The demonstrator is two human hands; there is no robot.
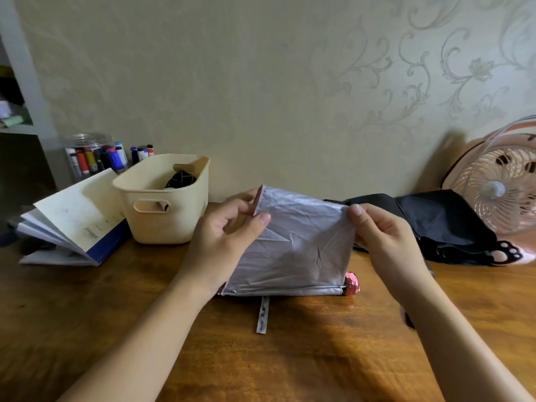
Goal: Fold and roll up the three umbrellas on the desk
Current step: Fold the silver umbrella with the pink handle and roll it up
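A wooden desk (290, 358) fills the foreground, with two bare forearms reaching in. Nearest, a loose closing strap (262, 314) trails toward the viewer from a silver umbrella (295, 250) at the desk's centre. The umbrella lies crosswise, its long axis left to right and its pink handle end (352, 282) pointing right. The left hand (223, 236) pinches one upper corner of a canopy panel and the right hand (383, 236) pinches the other, spreading it flat.

It looks collapsed but not yet rolled or strapped. Behind it to the right, a black umbrella (435, 221) sprawls loose, apparently undone. Farther left, a cream basket (162, 216) holds a dark bundle (181, 178) with a wooden handle, possibly the finished third umbrella.
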